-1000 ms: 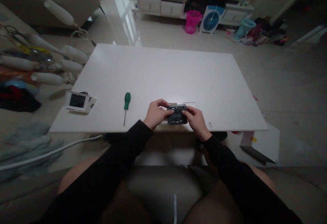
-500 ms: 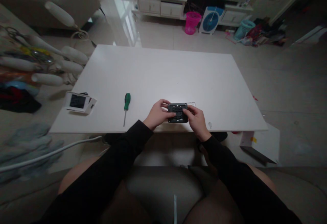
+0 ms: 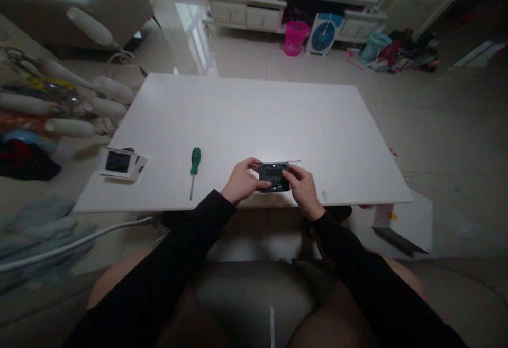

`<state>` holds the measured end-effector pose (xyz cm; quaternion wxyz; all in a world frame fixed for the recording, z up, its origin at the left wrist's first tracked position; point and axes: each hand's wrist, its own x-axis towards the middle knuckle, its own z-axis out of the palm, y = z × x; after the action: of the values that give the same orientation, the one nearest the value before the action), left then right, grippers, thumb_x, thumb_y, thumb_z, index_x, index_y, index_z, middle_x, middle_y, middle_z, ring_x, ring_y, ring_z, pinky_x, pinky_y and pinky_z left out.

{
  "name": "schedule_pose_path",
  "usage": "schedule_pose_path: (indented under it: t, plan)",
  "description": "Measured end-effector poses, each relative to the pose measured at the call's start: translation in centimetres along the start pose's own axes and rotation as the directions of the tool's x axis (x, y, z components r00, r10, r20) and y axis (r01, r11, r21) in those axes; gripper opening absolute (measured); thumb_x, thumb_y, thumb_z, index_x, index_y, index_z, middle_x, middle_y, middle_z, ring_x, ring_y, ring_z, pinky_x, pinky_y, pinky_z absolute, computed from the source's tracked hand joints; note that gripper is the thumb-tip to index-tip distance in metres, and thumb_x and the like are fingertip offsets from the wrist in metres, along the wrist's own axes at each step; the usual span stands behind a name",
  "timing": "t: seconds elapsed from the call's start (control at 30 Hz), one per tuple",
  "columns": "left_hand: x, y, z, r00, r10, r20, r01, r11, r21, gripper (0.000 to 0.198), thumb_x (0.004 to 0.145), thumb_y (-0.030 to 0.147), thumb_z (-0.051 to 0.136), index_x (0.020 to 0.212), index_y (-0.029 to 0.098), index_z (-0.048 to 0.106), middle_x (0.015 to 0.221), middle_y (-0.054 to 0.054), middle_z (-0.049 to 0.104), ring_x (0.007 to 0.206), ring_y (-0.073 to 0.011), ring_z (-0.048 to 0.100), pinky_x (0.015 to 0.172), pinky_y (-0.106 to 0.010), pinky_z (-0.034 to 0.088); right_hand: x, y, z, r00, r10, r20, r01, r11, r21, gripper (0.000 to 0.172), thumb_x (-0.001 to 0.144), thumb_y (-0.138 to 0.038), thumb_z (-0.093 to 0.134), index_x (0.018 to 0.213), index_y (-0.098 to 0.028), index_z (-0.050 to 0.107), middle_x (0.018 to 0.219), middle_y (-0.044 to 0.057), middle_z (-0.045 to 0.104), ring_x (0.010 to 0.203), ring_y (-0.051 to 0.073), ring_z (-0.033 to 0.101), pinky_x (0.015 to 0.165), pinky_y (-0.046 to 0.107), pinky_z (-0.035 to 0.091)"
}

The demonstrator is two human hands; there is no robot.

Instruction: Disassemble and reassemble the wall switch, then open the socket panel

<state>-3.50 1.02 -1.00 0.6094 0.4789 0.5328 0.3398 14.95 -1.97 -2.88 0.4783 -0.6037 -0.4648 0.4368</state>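
Both of my hands hold a black rectangular panel (image 3: 273,174) near the table's front edge. Moulded parts and slots show on its upward face, and it resembles a wall switch or socket plate. My left hand (image 3: 242,181) grips the left end, its thumb along the lower edge. At the other end, my right hand (image 3: 304,186) pinches the panel, with the thumb on its face. Behind the panel a clear or white flat piece (image 3: 297,163) partly shows. To the left lies a green-handled screwdriver (image 3: 194,162), shaft towards me.
The white table (image 3: 246,115) carries an opened white box (image 3: 139,167) with a dark panel at its left end. A small clear bag (image 3: 324,196) lies right of my right hand. A white lamp with several arms (image 3: 113,88) stands beside the table's left edge.
The view has shifted slightly. Both hands keep their hold on the black panel, and my thumbs have moved a little on it.
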Motion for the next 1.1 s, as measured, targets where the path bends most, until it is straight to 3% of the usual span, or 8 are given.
schedule_pose_path:
  t: [0.17,0.27,0.4,0.53,0.63,0.77,0.93,1.1]
  plan:
    - [0.5,0.0,-0.3,0.998,0.045,0.038,-0.046,0.999,0.026,0.051,0.064,0.008,0.086,0.107,0.016,0.061,0.1,-0.001,0.066,0.062,-0.0069,0.061,0.063,-0.025,0.053,1.1,-0.4,-1.3,0.998,-0.05,-0.022,0.048,0.995,-0.086,0.037,0.082,-0.05,0.067,0.1,-0.018,0.076,0.089,0.005,0.076,0.068,0.017,0.061,0.063,0.031,0.05]
    - [0.8,0.0,-0.9,0.994,0.097,0.044,-0.104,0.975,0.195,0.039,0.072,0.015,0.083,0.105,0.016,0.062,0.098,-0.003,0.067,0.074,-0.0131,0.067,0.072,-0.03,0.055,2.3,-1.0,-3.7,0.973,-0.191,-0.132,0.144,0.942,-0.302,0.034,0.091,-0.046,0.06,0.108,-0.019,0.072,0.099,0.007,0.076,0.068,0.017,0.063,0.065,0.03,0.049]
    - [0.6,-0.6,-1.5,0.974,0.183,0.136,-0.227,0.842,0.49,0.023,0.081,0.017,0.074,0.102,0.017,0.065,0.105,-0.008,0.071,0.088,-0.0198,0.069,0.082,-0.035,0.056,3.8,-1.6,-7.4,0.939,-0.302,-0.166,0.107,0.714,-0.692,0.028,0.093,-0.033,0.058,0.117,-0.021,0.067,0.104,0.008,0.077,0.073,0.02,0.065,0.069,0.03,0.042]
    - [0.2,-1.4,-1.7,0.944,0.203,0.259,-0.328,0.621,0.711,0.026,0.085,0.015,0.067,0.111,0.017,0.068,0.115,-0.012,0.073,0.106,-0.0277,0.069,0.096,-0.042,0.054,4.1,-1.6,-9.9,0.955,-0.256,-0.154,-0.015,0.473,-0.881,0.024,0.096,-0.029,0.055,0.117,-0.023,0.065,0.105,0.01,0.077,0.077,0.023,0.063,0.067,0.03,0.032]
    - [0.1,-1.7,-1.9,0.935,0.137,0.328,-0.352,0.488,0.799,0.027,0.088,0.019,0.064,0.114,0.014,0.07,0.119,-0.016,0.074,0.113,-0.0319,0.069,0.099,-0.043,0.053,4.3,-1.1,-11.1,0.975,-0.188,-0.115,-0.043,0.349,-0.936,0.02,0.097,-0.026,0.053,0.113,-0.023,0.065,0.104,0.011,0.076,0.079,0.024,0.061,0.066,0.032,0.027]
    - [0.0,-1.9,-2.2,0.911,0.04,0.41,-0.391,0.396,0.83,0.033,0.091,0.025,0.064,0.121,0.014,0.071,0.127,-0.018,0.073,0.12,-0.0331,0.068,0.102,-0.042,0.052,4.7,-0.1,-11.8,0.984,-0.17,-0.045,0.005,0.281,-0.96,0.02,0.096,-0.017,0.049,0.111,-0.02,0.063,0.107,0.013,0.072,0.087,0.025,0.06,0.068,0.033,0.028]
    - [-0.4,-2.4,-2.1,0.877,-0.047,0.479,-0.437,0.337,0.834,0.031,0.092,0.025,0.063,0.119,0.012,0.07,0.127,-0.02,0.073,0.117,-0.0339,0.068,0.1,-0.042,0.052,5.0,1.3,-11.9,0.983,-0.182,-0.023,0.016,0.212,-0.977,0.02,0.095,-0.014,0.047,0.108,-0.018,0.061,0.113,0.013,0.067,0.088,0.024,0.059,0.07,0.034,0.03]
    - [-0.7,-2.5,-1.7,0.873,-0.097,0.479,-0.425,0.334,0.842,0.034,0.093,0.026,0.063,0.123,0.011,0.068,0.13,-0.021,0.072,0.121,-0.0342,0.068,0.101,-0.042,0.053,4.9,2.4,-11.8,0.989,-0.148,0.009,0.03,0.143,-0.989,0.017,0.095,-0.013,0.049,0.104,-0.017,0.062,0.115,0.014,0.066,0.093,0.024,0.06,0.071,0.034,0.033]
